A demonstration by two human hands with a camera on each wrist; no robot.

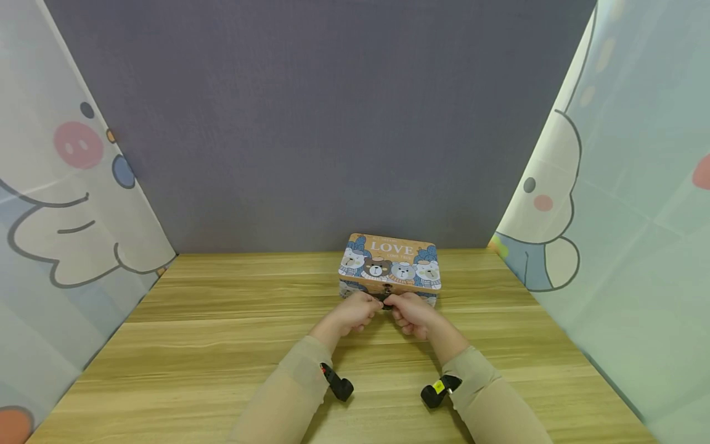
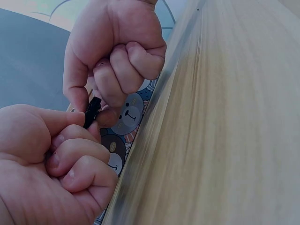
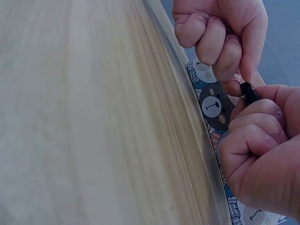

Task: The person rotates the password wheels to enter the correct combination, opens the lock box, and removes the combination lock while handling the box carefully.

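A tin box [image 1: 390,262] with a printed lid of cartoon bears and the word LOVE stands shut on the table, a metal latch [image 1: 387,288] at the middle of its front. Just below that latch, my left hand [image 1: 359,310] and right hand [image 1: 413,314] meet at a small black piece [image 2: 92,112]. Thumb and forefinger of each hand pinch it, the other fingers curled in. In the right wrist view the black piece [image 3: 249,93] looks short and ridged; fingertips cover much of it, so its exact kind cannot be told.
The wooden table [image 1: 233,320] reaches back to a dark grey panel [image 1: 322,123] close behind the tin. Light curtains with cartoon animals hang on the left [image 1: 50,246] and right [image 1: 627,259]. A black wrist camera [image 1: 338,385] is strapped on each sleeve.
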